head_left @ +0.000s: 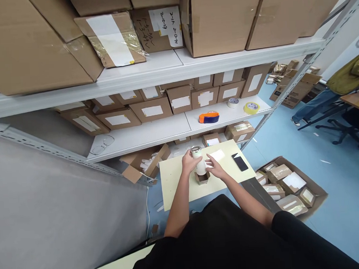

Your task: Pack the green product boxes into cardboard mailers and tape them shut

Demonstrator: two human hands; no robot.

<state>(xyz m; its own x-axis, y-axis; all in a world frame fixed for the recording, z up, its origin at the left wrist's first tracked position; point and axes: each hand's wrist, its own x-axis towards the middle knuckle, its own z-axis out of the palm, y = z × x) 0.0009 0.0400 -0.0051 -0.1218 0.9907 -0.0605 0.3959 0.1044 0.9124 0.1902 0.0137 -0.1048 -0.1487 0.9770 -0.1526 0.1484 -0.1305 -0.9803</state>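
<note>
A white tumbler (201, 165) with a silvery rim at its top stands upright over a small open cardboard box (202, 181) on the pale yellow tabletop (176, 183). Its lower end meets the box opening; how deep it sits inside I cannot tell. My left hand (191, 162) is closed around the tumbler's upper part from the left. On the other side, my right hand (215, 167) has its fingers apart, close by the tumbler's lower part and the box. Whether its fingertips touch either one is unclear. A white paper (218, 155) lies just beyond my right hand.
A black phone (240, 162) lies at the table's right. Shelving (155, 132) ahead holds boxes, tape rolls (251, 107) and an orange-and-blue tape dispenser (209, 117). A large carton (318, 195) of parcels stands right; an open carton (161, 156) sits left. Another person (309, 102) is far right.
</note>
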